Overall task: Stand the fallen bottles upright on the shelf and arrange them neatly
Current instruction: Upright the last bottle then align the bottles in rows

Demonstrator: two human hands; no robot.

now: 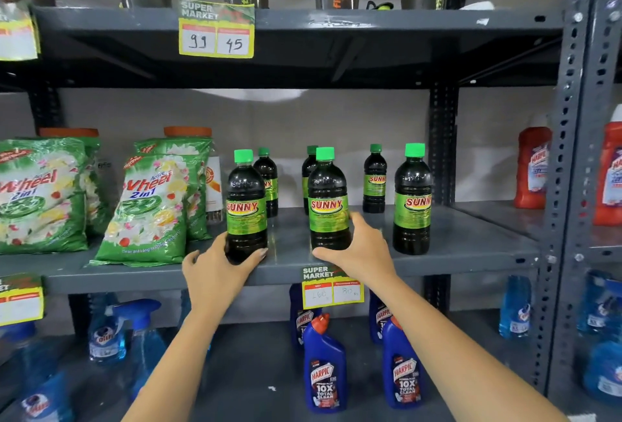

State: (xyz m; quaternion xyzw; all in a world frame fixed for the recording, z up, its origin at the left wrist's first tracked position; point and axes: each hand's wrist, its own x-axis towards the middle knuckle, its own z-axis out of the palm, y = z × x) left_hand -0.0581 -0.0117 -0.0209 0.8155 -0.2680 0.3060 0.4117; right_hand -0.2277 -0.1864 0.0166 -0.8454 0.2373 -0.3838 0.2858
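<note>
Your left hand (215, 270) has its grip wrapped round the base of the front-left bottle (246, 209), thumb on one side and fingers showing on the other, low down where a nudge slides the bottle without tipping it. Your right hand (361, 248) cups the lower half of the middle bottle (328, 201) from its 4 o'clock side; the thumb lies across the front of the base, but the fingers go behind the bottle, so whether that grip is fully closed or only resting against it is hard to tell. Both bottles stand upright near the front edge of the middle shelf (471, 236). A third front bottle (412, 201) stands free at 3 o'clock from the middle one, and three smaller-looking ones sit in a back row at about 12 o'clock behind them (374, 179). None of the dark bottles lies on its side now, so the standing-up part looks done and you are likely evening the gaps. Holding low suits that: the front row wants equal spacing, labels forward, clear of the detergent packs (151, 209) at 9 o'clock. The price tag (331, 288) hangs just below the middle bottle.
</note>
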